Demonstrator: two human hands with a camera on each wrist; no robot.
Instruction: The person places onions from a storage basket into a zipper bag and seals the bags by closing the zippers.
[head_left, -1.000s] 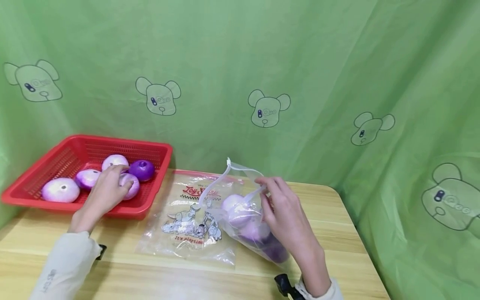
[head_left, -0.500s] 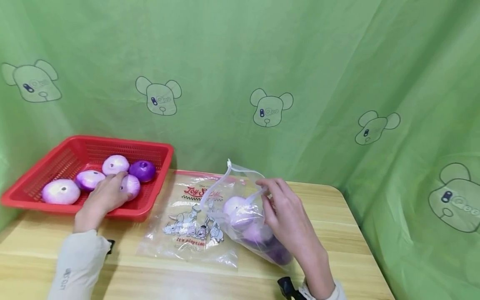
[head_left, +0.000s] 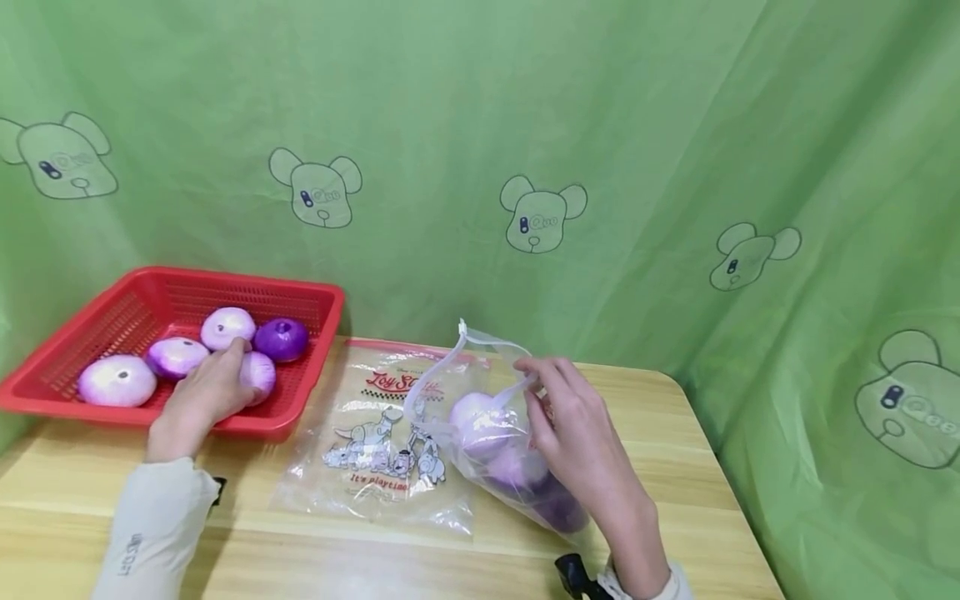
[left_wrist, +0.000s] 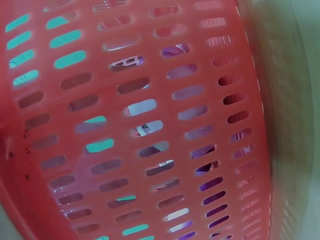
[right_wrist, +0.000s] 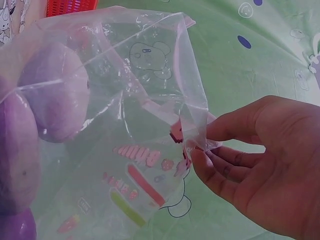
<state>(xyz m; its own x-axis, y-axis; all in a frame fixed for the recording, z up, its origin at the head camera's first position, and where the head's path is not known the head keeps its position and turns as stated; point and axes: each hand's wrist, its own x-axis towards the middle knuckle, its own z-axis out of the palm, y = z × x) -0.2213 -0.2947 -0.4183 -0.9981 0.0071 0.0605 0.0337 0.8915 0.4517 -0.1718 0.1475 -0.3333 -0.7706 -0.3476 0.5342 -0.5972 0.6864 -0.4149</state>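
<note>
Inside the red basket (head_left: 318, 293), my left hand (head_left: 201, 392) curls its fingers round a purple-and-white onion (head_left: 259, 375), partly hidden by the hand. Several other onions (head_left: 118, 381) lie around it, one of them deep purple (head_left: 281, 339). The left wrist view has only the slotted basket wall (left_wrist: 161, 91), which hides that hand. My right hand (head_left: 581, 429) pinches the mouth edge of a clear zip bag (right_wrist: 150, 125) and keeps it spread. Onions (right_wrist: 55, 92) rest in the bag, which leans on the table.
A second clear zip bag (head_left: 375, 479), printed with cartoon figures, lies flat between the basket and the held bag. The wooden table (head_left: 315, 558) ends at a green curtain (head_left: 427, 125) behind and to the right.
My left hand has shifted slightly toward the near side of the basket and closed round the onion at its fingertips. The right hand still holds the bag, hardly moved.
</note>
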